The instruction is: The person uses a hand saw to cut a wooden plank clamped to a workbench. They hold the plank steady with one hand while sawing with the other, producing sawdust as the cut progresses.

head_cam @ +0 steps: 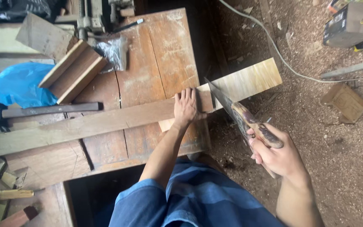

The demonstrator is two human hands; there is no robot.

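pale board pressed flat-fingered by left hand at workbench right edge | saw handle gripped by right hand

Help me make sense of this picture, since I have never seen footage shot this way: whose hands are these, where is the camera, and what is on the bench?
The camera sits on a person's head and looks down, so you see their own two arms and blue clothing. The left hand presses flat on a pale board that sticks out past the edge of a worn wooden workbench. The right hand has its fingers closed around the handle of a handsaw, whose blade meets the board just beside the left hand. A long plank lies across the bench. Farther back are stacked wood blocks and a blue plastic bag. Sawdust covers the floor, where a white cable runs.
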